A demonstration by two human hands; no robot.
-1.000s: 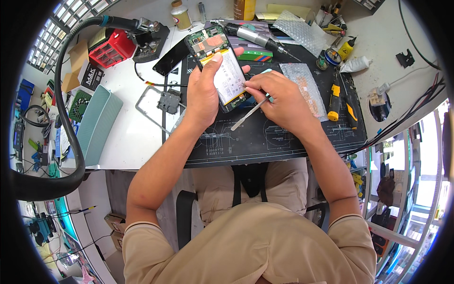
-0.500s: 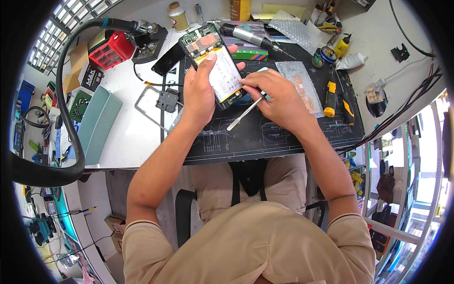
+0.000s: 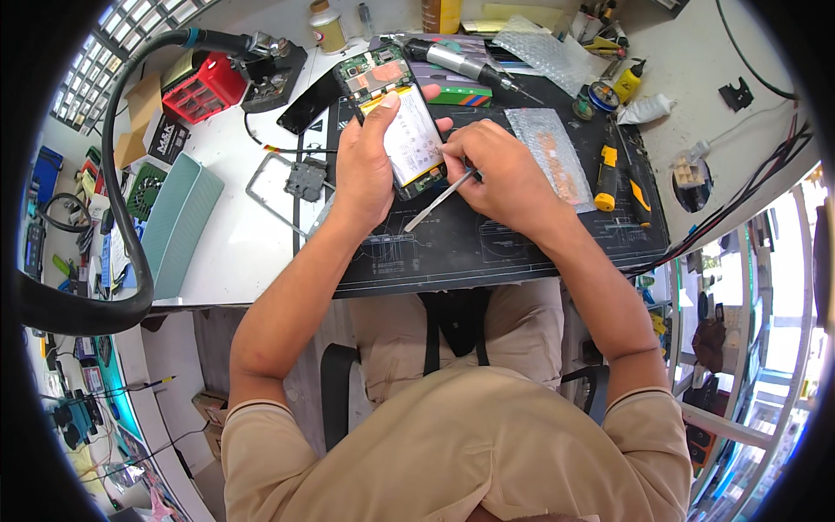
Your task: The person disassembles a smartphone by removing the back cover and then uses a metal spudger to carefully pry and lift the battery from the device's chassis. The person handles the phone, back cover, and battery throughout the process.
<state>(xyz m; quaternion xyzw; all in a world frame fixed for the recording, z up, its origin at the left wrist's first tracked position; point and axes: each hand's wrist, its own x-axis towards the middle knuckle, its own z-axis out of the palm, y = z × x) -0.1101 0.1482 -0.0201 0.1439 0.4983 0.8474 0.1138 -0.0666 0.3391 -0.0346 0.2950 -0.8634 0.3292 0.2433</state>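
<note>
Opened phone: we see it [image 3: 405, 113] held above the black mat [image 3: 487, 254], its top end toward eleven o'clock, with a green circuit board [image 3: 378, 70] exposed there.
Battery: white with yellow edges [image 3: 419, 146], it fills the phone's middle.
Left hand: it [image 3: 367, 170] grips the phone from the seven o'clock side, thumb across the battery's upper end, fingertips showing past the far edge.
Right hand: closed around a slim metal tool [image 3: 437, 202], it [image 3: 500, 167] is at the phone's four o'clock edge; we cannot tell whether its fingertips touch the battery.
Tool blade: flat, pointing toward eight o'clock, away from the phone.
Near the phone: a silver-and-black driver [image 3: 450, 61] lies at one o'clock, bubble wrap [image 3: 546, 157] at between three and four, and an empty-centred frame [image 3: 261, 174] at eight.
White table [image 3: 235, 213]: farther out, we find a red drawer box [image 3: 202, 90] between nine and ten, and a teal bin [image 3: 184, 228] at eight.
</note>
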